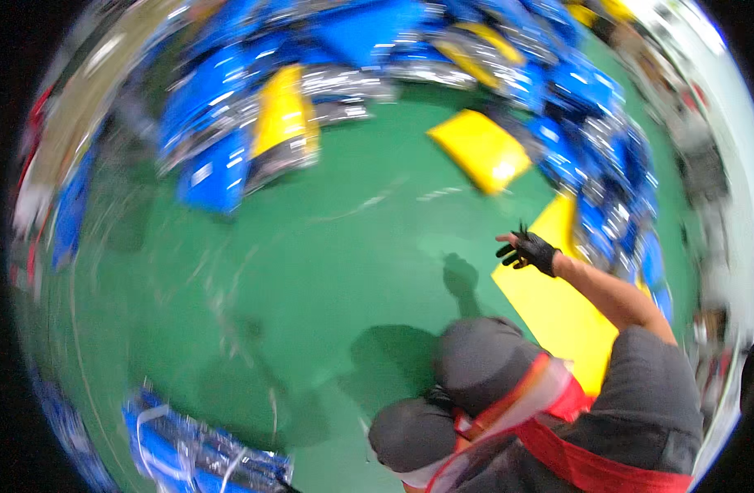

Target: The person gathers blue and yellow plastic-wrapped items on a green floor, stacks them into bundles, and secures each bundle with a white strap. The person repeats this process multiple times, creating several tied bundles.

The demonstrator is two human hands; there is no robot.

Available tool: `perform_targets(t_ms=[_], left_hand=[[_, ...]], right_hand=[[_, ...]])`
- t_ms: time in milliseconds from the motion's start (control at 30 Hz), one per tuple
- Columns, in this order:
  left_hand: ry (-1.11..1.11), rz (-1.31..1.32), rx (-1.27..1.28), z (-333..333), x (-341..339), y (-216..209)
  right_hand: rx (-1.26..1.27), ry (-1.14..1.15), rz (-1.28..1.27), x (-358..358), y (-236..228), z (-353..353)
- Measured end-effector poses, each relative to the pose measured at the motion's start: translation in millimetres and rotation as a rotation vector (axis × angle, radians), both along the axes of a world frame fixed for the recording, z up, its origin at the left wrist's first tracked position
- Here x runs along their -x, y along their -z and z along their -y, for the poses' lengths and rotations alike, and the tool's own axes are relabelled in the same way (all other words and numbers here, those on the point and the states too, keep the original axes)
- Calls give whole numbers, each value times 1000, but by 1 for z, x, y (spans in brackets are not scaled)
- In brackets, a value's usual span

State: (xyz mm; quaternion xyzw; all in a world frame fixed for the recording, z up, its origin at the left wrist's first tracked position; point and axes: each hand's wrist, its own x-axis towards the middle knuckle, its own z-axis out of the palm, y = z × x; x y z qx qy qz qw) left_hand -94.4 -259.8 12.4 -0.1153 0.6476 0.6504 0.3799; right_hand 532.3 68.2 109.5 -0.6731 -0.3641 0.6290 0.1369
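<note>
My right hand [528, 251], in a black glove with bare fingertips, reaches out with its fingers apart and nothing in them. Beneath or beside it lies a large flat yellow sheet or package [562, 316]; I cannot tell whether the hand touches it. Just beyond, a smaller yellow package [481, 152] with a dark end rests on the green floor [311, 271]. Blue film-wrapped packages [611, 205] are heaped to the right of the hand. My left hand is out of sight. The picture is smeared by motion.
More shiny blue packages [360, 33] pile up along the far side, with a yellow and dark package [278, 119] among them. At the lower left lies a blue bundle [167, 452] bound with white straps. My bent knees [484, 361] and red straps fill the lower right.
</note>
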Motion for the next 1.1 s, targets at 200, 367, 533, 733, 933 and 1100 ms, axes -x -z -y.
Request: perform_targets(t_ms=[200,367,533,733,933,1100], left_hand=[[138,184,84,-127,58,-65],[976,-404,-141,-241,-184,-171],[1778,-1360,-944,-171,-373,-233],[2183,-929,-424,-177,-360,-236],[2928,-768,-634,-287,-404,-290],[2906,-621,-340,-292,-442,-331]], right_hand=[[36,508,98,-154,-52,167],[29,1005,185,-149,-93,286],[-59,1584,-65,-121,-39,456],[344,2051,-666,39,82,556],[507,2186,-520,131,116,569],[-758,2652,-217,38,69,602]])
